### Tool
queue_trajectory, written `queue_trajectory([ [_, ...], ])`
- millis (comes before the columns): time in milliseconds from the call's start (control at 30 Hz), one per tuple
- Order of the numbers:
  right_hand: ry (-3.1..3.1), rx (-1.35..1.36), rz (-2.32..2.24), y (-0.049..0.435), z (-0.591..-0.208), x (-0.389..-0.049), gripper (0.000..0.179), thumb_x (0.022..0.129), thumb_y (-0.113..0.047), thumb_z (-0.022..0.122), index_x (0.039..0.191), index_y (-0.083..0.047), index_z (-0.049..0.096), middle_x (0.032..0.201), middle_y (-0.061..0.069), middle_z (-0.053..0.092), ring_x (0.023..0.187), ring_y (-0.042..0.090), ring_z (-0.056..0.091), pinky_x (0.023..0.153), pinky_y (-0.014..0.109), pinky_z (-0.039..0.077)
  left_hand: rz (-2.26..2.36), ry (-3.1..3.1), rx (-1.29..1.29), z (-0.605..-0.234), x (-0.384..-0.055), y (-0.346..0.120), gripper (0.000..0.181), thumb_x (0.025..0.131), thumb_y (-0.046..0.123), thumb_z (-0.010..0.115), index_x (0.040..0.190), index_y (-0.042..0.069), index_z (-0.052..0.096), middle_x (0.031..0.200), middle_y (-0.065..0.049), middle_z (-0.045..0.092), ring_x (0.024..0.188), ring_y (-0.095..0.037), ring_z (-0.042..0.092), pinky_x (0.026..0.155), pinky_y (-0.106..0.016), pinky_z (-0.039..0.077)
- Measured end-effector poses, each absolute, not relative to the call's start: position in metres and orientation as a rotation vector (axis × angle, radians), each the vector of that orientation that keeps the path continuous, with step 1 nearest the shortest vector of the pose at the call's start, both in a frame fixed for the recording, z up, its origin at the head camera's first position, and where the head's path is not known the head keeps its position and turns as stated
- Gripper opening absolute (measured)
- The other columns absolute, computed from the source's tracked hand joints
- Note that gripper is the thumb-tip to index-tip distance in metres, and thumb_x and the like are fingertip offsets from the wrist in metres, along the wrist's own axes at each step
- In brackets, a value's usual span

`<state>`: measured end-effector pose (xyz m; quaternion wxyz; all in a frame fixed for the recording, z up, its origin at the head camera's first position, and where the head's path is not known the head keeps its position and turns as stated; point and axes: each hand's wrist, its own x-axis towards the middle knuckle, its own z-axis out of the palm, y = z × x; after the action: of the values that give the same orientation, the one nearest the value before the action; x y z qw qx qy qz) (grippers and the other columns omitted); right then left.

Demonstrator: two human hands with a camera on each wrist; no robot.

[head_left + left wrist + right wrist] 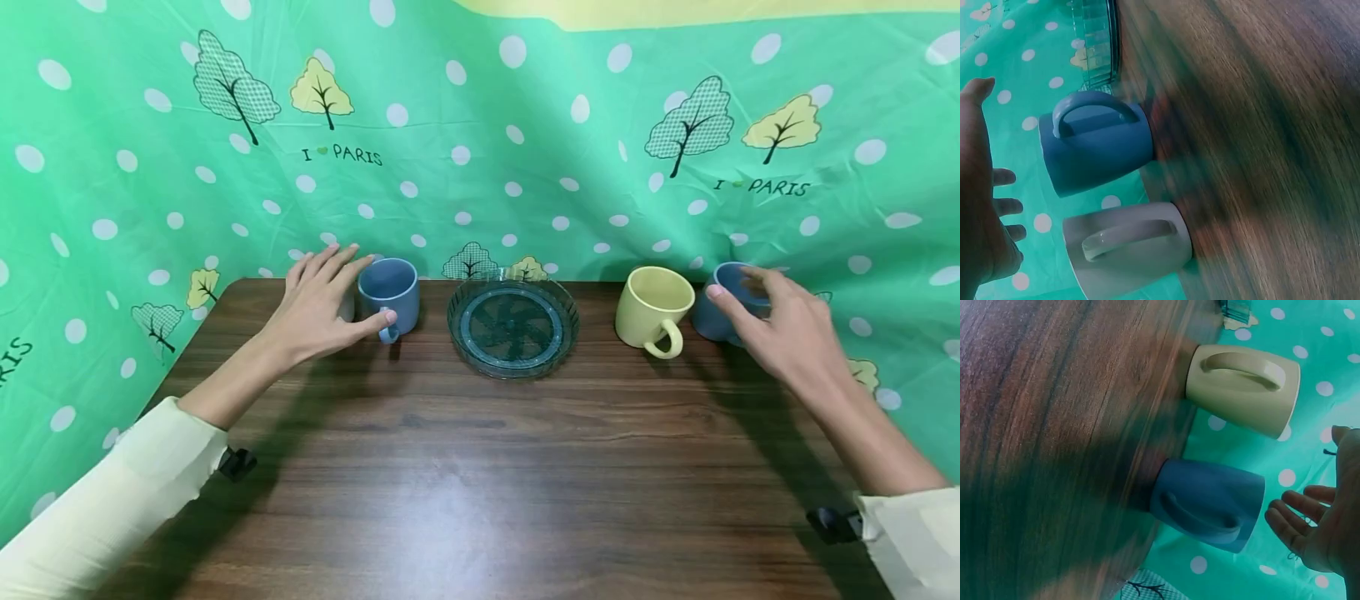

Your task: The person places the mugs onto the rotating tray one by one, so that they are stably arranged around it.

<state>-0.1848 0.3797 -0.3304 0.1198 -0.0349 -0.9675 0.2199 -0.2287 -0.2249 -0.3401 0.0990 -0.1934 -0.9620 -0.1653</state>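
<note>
a green dotted cloth (540,167) hangs behind the brown counter (450,450); a see-through round dish (513,329) stands near its back edge; the left hand (318,308), spread, hovers by a pale mug (1141,265) and a blue mug (393,293) left of the dish; the right hand (791,321), loosely spread, hovers by a second blue mug (1213,487), beside a yellow mug (648,310)

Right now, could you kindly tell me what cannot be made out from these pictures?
- Inside of the pale grey, handled mug: in the head view, the left hand covers it; in the left wrist view, only its outside shows.
- Blue, tapered mug at the right: in the head view, the right hand hides part of it.
- Round, transparent green dish: mostly cut off by the top edge in both wrist views.
</note>
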Motion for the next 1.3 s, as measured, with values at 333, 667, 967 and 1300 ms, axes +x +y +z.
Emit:
queue_trajectory([
  [333,-2.751,-0.046,0.66,0.375,-0.336,-0.178,0.076,0.114,-0.059,0.058,0.162,0.0,0.056,0.154,0.035,0.064,0.126,0.058,0.069,0.101,0.074,0.053,-0.468,-2.803,-0.691,-0.342,-0.227,-0.217,0.097,0.097,0.068,0.075,0.172,0.013,0.047,0.182,-0.019,0.039,0.174,-0.044,0.026,0.14,-0.072,0.019],
  [667,-2.706,-0.031,0.639,0.374,-0.343,-0.174,0.065,0.115,-0.053,0.06,0.153,-0.001,0.065,0.137,0.031,0.074,0.119,0.052,0.072,0.089,0.035,0.047,-0.479,-2.801,-0.729,-0.341,-0.223,-0.208,0.096,0.097,0.068,0.074,0.172,0.015,0.047,0.183,-0.016,0.039,0.175,-0.041,0.025,0.14,-0.073,0.02],
  [967,-2.713,-0.012,0.658,0.372,-0.348,-0.17,0.06,0.117,-0.05,0.056,0.149,-0.001,0.067,0.139,0.033,0.073,0.123,0.056,0.067,0.097,0.063,0.048,-0.471,-2.795,-0.785,-0.341,-0.22,-0.199,0.097,0.097,0.069,0.074,0.173,0.015,0.047,0.184,-0.014,0.037,0.176,-0.038,0.024,0.141,-0.072,0.02],
  [1300,-2.75,-0.013,0.686,0.368,-0.354,-0.167,0.059,0.117,-0.05,0.055,0.147,-0.002,0.068,0.138,0.031,0.074,0.123,0.057,0.068,0.097,0.071,0.049,-0.465,-2.701,-0.913,-0.349,-0.214,-0.187,0.092,0.098,0.064,0.075,0.169,0.011,0.052,0.178,-0.017,0.047,0.173,-0.039,0.033,0.142,-0.063,0.027],
])
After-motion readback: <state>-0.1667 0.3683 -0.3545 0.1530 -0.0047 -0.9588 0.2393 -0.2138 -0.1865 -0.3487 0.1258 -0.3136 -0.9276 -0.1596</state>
